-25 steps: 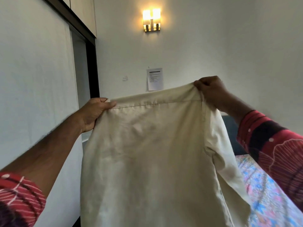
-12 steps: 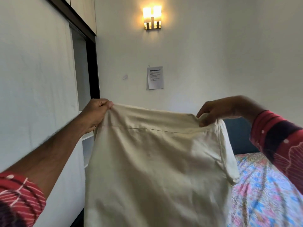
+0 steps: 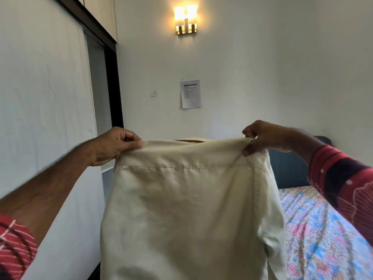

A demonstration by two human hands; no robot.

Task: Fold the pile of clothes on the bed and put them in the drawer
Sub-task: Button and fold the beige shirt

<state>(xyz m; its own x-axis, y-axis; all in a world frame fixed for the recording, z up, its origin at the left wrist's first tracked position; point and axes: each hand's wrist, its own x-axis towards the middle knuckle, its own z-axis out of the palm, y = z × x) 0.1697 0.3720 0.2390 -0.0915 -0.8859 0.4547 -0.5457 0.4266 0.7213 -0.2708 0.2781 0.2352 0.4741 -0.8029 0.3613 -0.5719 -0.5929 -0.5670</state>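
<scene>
A cream shirt (image 3: 187, 209) hangs spread out in front of me, its back toward the camera and its collar edge showing at the top. My left hand (image 3: 115, 145) pinches the left shoulder of the shirt. My right hand (image 3: 264, 139) pinches the right shoulder, thumb under the fabric. The shirt's lower part runs out of the frame. The bed (image 3: 327, 235) with a floral sheet lies at the lower right, partly hidden behind the shirt. No pile of clothes or drawer shows.
A white wardrobe (image 3: 40, 118) with a dark-framed opening (image 3: 101, 102) stands close on the left. A dark headboard (image 3: 288, 168) sits against the far wall, which carries a lit lamp (image 3: 185, 19) and a paper sheet (image 3: 190, 93).
Both hands have lowered the shirt from high in front of the wall to chest height, and the right hand has turned over its grip on the shoulder.
</scene>
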